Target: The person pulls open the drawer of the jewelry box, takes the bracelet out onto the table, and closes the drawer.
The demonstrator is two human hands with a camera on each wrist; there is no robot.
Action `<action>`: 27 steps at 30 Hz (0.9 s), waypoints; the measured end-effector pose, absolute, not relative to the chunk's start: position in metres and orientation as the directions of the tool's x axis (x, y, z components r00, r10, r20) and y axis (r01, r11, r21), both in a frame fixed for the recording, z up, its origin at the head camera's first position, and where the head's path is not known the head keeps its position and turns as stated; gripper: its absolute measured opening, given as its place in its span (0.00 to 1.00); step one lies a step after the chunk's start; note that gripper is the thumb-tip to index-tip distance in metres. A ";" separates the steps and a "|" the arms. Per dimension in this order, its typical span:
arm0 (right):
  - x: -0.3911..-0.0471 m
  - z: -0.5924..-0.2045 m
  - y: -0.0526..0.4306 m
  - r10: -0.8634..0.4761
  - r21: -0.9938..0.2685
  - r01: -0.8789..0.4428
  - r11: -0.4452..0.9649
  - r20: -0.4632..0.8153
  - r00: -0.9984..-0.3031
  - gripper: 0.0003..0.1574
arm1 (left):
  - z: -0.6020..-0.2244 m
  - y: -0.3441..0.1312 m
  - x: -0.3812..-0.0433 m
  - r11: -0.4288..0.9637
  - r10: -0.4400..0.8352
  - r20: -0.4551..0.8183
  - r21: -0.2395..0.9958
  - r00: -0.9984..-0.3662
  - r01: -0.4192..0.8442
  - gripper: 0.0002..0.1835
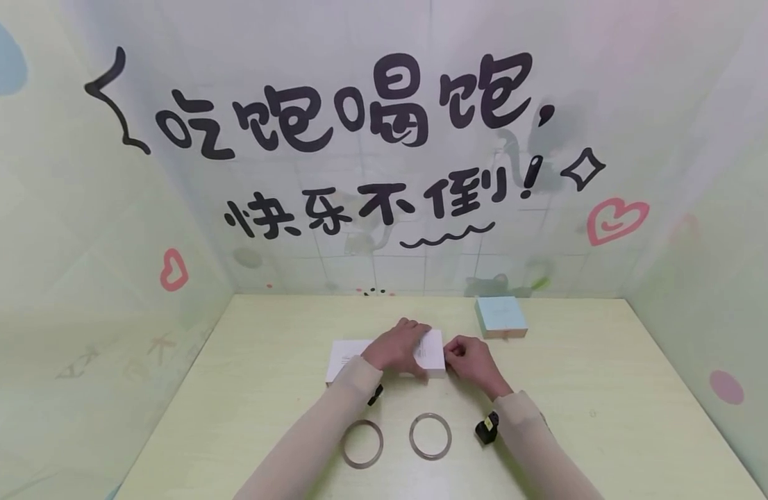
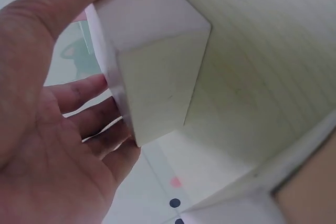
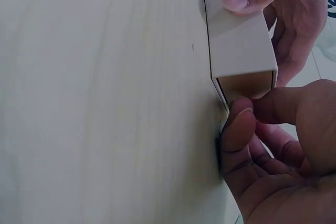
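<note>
A small white box (image 1: 430, 353) lies on the table, gripped by my left hand (image 1: 399, 349) from above. In the left wrist view, the thumb lies along one side of this white box (image 2: 163, 77) and the fingers along another. My right hand (image 1: 474, 361) is at the box's right end. The right wrist view shows its thumb and index finger pinched together at the lower edge of that end (image 3: 247, 83), which has a brownish inner face. Whatever small part they pinch is hidden by the fingertips. A second white box (image 1: 341, 354) sits left, partly behind my left wrist.
Two greyish bangles (image 1: 362, 464) lie nearer on the table (image 1: 609, 417), between my forearms. A light blue box (image 1: 501, 314) stands at the back right. Printed walls (image 1: 384, 271) enclose the table's back and sides.
</note>
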State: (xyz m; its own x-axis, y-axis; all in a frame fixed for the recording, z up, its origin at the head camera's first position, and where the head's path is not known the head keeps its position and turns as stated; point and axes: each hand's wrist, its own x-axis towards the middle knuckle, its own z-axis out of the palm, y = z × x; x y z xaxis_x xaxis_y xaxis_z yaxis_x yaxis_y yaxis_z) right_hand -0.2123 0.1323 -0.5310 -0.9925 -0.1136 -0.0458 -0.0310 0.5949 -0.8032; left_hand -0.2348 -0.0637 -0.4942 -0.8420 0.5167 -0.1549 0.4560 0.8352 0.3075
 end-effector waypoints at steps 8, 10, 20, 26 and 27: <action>-0.213 -0.518 0.140 -0.241 -0.782 -0.116 0.612 -0.045 -0.969 0.10 | -0.484 -0.069 -0.231 0.833 0.503 -0.172 0.357 -0.847 0.423 0.63; -0.214 -0.513 0.143 -0.263 -0.762 -0.142 0.631 -0.038 -0.964 0.12 | -0.481 -0.071 -0.229 0.822 0.492 -0.156 0.406 -0.857 0.398 0.61; -0.229 -0.495 0.152 -0.386 -0.728 -0.219 0.649 -0.068 -0.920 0.26 | -0.481 -0.083 -0.214 0.774 0.294 -0.105 0.609 -0.950 0.172 0.53; -0.238 -0.497 0.154 -0.475 -0.724 -0.318 0.612 -0.015 -0.880 0.28 | -0.484 -0.087 -0.196 0.685 0.153 -0.093 0.727 -0.984 0.038 0.49; -0.240 -0.498 0.155 -0.484 -0.724 -0.328 0.607 -0.010 -0.875 0.27 | -0.485 -0.086 -0.193 0.675 0.138 -0.092 0.737 -0.986 0.026 0.48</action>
State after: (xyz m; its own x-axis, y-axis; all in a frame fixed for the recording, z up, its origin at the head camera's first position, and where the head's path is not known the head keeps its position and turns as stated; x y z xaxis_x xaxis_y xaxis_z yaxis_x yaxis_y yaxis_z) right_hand -0.2398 0.1549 -0.4978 -0.8750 -0.4840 -0.0097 -0.3276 0.6067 -0.7243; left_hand -0.1935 -0.0863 -0.4847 -0.9861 0.1384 -0.0921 0.0260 0.6752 0.7371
